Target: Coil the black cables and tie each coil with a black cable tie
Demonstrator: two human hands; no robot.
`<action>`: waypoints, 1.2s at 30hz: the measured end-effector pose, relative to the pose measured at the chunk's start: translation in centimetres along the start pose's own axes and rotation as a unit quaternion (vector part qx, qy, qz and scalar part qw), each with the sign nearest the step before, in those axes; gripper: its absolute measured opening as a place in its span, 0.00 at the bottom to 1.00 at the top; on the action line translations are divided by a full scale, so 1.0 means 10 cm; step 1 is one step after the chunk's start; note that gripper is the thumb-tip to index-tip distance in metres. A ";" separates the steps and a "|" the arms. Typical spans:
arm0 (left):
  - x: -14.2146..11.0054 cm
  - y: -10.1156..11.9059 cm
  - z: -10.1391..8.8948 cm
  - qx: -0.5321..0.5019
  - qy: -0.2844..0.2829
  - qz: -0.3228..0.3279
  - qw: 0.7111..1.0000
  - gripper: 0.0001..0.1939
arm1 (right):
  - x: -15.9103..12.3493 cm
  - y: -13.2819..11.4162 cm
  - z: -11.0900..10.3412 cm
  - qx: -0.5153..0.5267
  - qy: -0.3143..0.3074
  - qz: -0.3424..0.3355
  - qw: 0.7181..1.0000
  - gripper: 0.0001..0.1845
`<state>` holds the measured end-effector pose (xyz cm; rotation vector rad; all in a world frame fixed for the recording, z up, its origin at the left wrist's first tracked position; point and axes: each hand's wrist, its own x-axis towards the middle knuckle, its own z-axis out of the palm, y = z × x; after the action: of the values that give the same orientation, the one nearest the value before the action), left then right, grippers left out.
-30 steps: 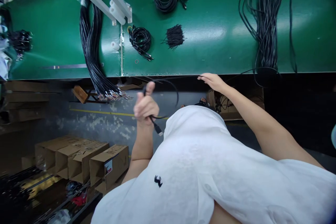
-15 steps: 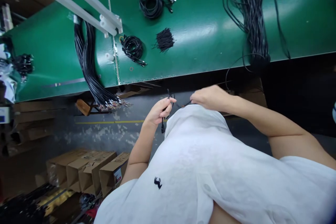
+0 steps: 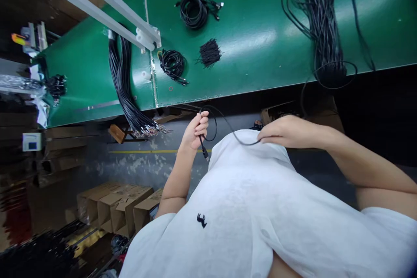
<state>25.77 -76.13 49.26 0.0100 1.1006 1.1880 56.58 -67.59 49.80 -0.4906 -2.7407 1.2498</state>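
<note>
A thin black cable (image 3: 239, 140) runs in a slack curve between my two hands, in front of the white shirt. My left hand (image 3: 196, 131) is closed round it near one end; a plug (image 3: 205, 154) hangs below the fingers and a small loop stands out beside them. Farther along the cable, my right hand (image 3: 285, 132) pinches it between thumb and fingers. Beyond my hands, on the green table (image 3: 247, 65), lie a coiled black cable (image 3: 172, 65), a larger coil (image 3: 194, 11) and a pile of short black ties (image 3: 210, 53).
A thick bundle of black cables (image 3: 325, 21) hangs over the table edge at right. Another bundle (image 3: 125, 91) with bare ends overhangs at left, near white posts (image 3: 107, 2). Cardboard boxes (image 3: 122, 210) stand on the floor at lower left.
My right hand has moved right and slightly down, drawing out a longer curve of cable. My left hand has shifted a little left. The view has turned slightly, so the table appears farther right.
</note>
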 end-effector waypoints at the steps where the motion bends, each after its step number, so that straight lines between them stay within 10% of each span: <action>1: 0.02 -0.05 0.06 0.052 -0.012 -0.002 0.999 0.11 | 0.15 -0.09 0.02 0.040 -0.036 -0.036 0.998 0.15; 8: 0.03 -0.37 0.22 0.226 -0.167 -0.042 0.959 0.19 | 0.80 0.01 -0.04 0.143 0.009 -0.017 0.989 0.13; 19: -0.02 -0.20 0.25 0.116 -0.178 -0.113 0.971 0.14 | 0.86 0.60 0.03 0.201 0.093 0.047 0.974 0.20; 23: -0.15 0.02 0.08 -0.024 -0.103 0.013 0.994 0.20 | 0.53 1.17 0.39 0.139 0.189 0.185 0.954 0.23; 25: -0.21 0.11 -0.02 -0.081 -0.066 0.085 0.991 0.19 | 0.33 1.24 0.64 0.080 0.124 0.223 0.963 0.22; 29: -0.19 0.12 -0.13 -0.077 -0.040 0.094 0.992 0.18 | 0.18 0.80 0.96 -0.057 -0.093 0.148 0.983 0.20; 36: 0.21 -0.35 -0.08 0.205 -0.048 0.073 0.975 0.22 | 0.58 0.05 0.61 -0.145 -0.152 -0.025 0.977 0.19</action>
<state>27.67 -76.53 45.58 0.4688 1.2570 1.0587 49.95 -69.86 45.10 -0.2666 -3.1934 0.9890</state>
